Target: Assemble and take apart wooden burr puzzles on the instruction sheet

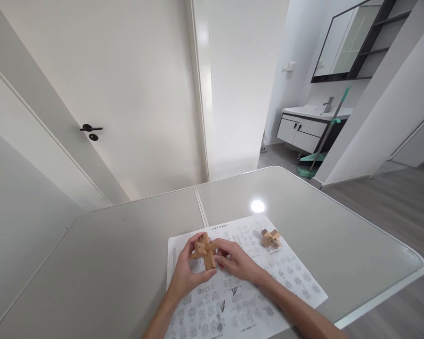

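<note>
A light-brown wooden interlocking puzzle (209, 260) is held just over the printed sheet. My left hand (189, 270) grips it from the left, thumb at its lower end and fingers around its upper end. From the right, my right hand (235, 260) pinches a bar that sticks out of the puzzle's side; the fingertips partly hide that bar. A second wooden puzzle (270, 239), cross-shaped, lies on the sheet to the right, apart from both hands. The paper sheet (247, 292) carries rows of small grey drawings and lines of print.
The sheet lies on a grey table (102, 263) with a pale rim and a seam across it. Beyond the table stand a white door (144, 94) with a black handle and, at right, a washbasin cabinet (300, 132) with a green dustpan (306, 171) beside it.
</note>
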A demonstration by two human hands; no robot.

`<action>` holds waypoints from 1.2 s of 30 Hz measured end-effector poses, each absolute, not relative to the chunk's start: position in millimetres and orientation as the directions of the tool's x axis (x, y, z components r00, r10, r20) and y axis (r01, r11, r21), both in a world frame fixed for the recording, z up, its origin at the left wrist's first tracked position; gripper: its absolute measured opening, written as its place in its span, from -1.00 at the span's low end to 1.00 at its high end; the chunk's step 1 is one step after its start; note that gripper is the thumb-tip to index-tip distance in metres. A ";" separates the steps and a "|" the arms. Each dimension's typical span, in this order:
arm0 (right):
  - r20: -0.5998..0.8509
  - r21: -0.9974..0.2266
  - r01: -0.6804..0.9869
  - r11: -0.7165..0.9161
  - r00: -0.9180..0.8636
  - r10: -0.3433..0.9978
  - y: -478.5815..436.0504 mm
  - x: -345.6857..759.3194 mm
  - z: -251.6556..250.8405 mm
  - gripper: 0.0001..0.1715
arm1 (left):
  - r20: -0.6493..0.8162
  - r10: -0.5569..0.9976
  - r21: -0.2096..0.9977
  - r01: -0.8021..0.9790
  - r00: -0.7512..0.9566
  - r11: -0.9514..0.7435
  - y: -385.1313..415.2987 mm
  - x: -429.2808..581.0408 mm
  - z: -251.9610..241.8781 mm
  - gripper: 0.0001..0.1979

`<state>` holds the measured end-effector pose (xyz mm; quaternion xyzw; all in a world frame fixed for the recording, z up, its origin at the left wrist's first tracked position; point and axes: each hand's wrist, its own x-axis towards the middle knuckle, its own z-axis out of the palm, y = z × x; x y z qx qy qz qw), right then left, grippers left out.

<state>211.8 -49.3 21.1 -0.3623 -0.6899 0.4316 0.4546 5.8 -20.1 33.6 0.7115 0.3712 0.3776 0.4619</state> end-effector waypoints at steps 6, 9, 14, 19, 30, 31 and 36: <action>0.321 -0.929 0.081 0.362 -0.315 0.893 -49.2 211.4 20.0 -0.74 | 0.193 0.874 0.941 0.169 0.445 -0.294 -19.7 5.1 30.3 -0.20; 0.308 -0.937 0.065 0.344 -0.316 0.897 -49.2 211.6 20.0 -0.76 | 0.183 0.870 0.944 0.166 0.457 -0.285 -20.1 5.6 30.5 -0.21; 0.293 -0.940 0.076 0.332 -0.316 0.903 -49.7 211.8 20.8 -0.77 | 0.183 0.874 0.942 0.174 0.451 -0.286 -19.8 5.3 29.7 -0.18; 0.295 -0.938 0.083 0.335 -0.313 0.903 -49.3 211.5 19.2 -0.74 | 0.181 0.870 0.944 0.168 0.459 -0.284 -19.7 5.1 29.7 -0.18; 0.283 -0.939 0.101 0.329 -0.314 0.906 -49.8 211.0 18.8 -0.74 | 0.163 0.864 0.950 0.160 0.476 -0.267 -19.8 3.9 27.2 -0.20; 0.284 -0.939 0.101 0.329 -0.313 0.906 -50.0 211.0 19.3 -0.73 | 0.163 0.865 0.950 0.160 0.474 -0.267 -19.9 3.8 26.9 -0.20; 0.271 -0.942 0.106 0.317 -0.316 0.909 -50.1 210.8 20.8 -0.70 | 0.172 0.871 0.953 0.146 0.460 -0.266 -20.7 5.2 27.5 -0.21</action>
